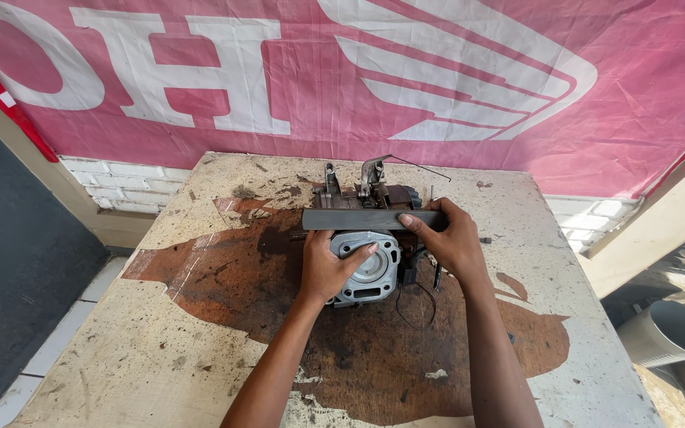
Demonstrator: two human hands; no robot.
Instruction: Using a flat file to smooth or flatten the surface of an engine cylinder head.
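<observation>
Both hands work at a small engine (368,238): left hand (327,265) clasps its cylinder head (370,269), right hand (449,238) pinches a flat metal bar (354,219).

- A worn workbench (160,349) with a pale, chipped and scratched top fills the lower part of the head view.
- A large dark brown stain (358,349) spreads across the bench's centre, running from 10 o'clock down to 4 o'clock.
- A small engine assembly (365,265), grey metal with a round cylinder opening, sits on the stain just above the centre, toward 12 o'clock.
- A thin black wire (415,313) loops onto the bench surface at the engine's 5 o'clock side.
- Small flakes and debris (436,373) lie scattered toward 6 o'clock.
</observation>
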